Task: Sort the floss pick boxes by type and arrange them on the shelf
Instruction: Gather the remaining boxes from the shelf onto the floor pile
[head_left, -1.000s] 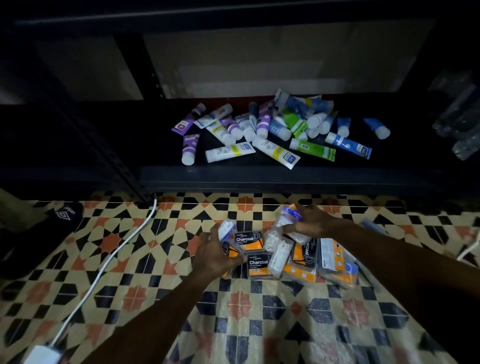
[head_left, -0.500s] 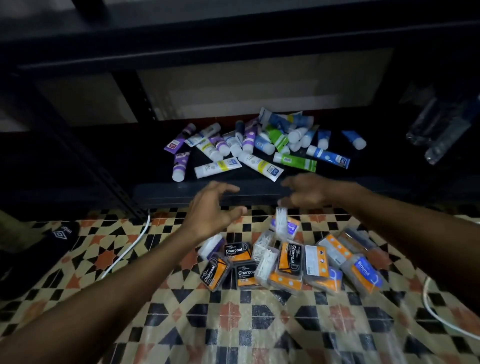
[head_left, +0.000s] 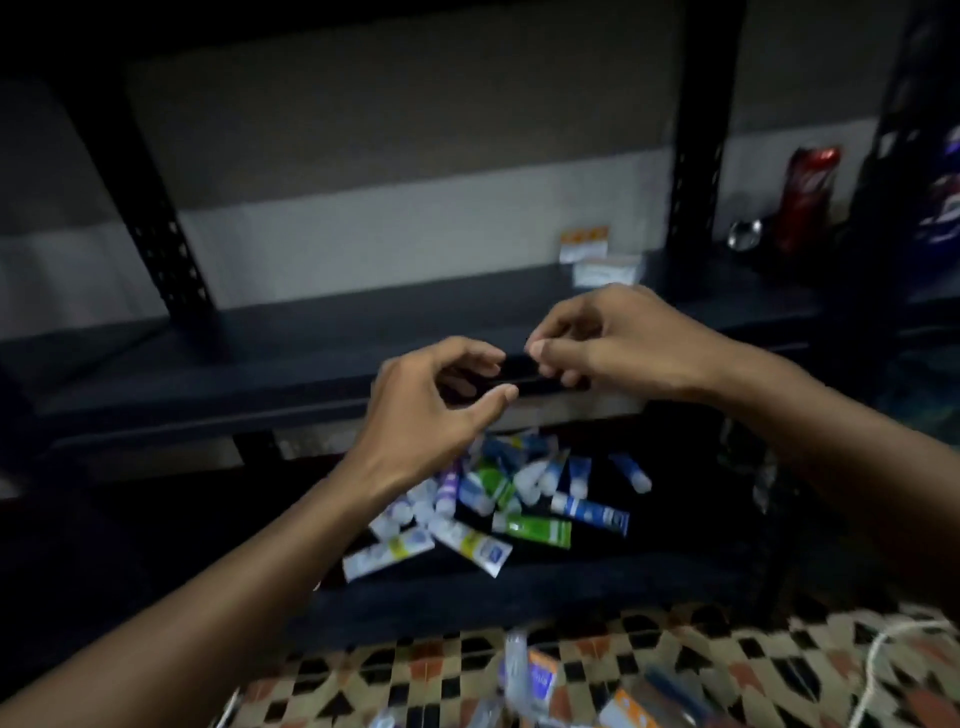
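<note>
My left hand (head_left: 431, 410) and my right hand (head_left: 618, 343) are raised together at the front edge of the dark middle shelf (head_left: 260, 343). Their fingertips nearly touch. My right thumb and forefinger are pinched; my left fingers are curled and apart. A small dark shape (head_left: 514, 370) lies between them, too blurred to tell from the shelf edge. Floss pick boxes (head_left: 540, 680) lie blurred on the patterned floor at the bottom edge, one of them orange (head_left: 628, 709). Two more small boxes (head_left: 587, 247) sit at the back of the middle shelf, behind my right hand.
A heap of toothpaste tubes (head_left: 530, 527) covers the lower shelf below my hands. Black perforated posts (head_left: 156, 208) stand left and right. A red can (head_left: 805, 192) and dark packs stand at the far right. A white cable (head_left: 883, 654) curls on the floor.
Both hands have risen from the pile of boxes on the floor to the middle shelf's front edge and come together. The view has tilted upward, so the pile has slid to the bottom edge.
</note>
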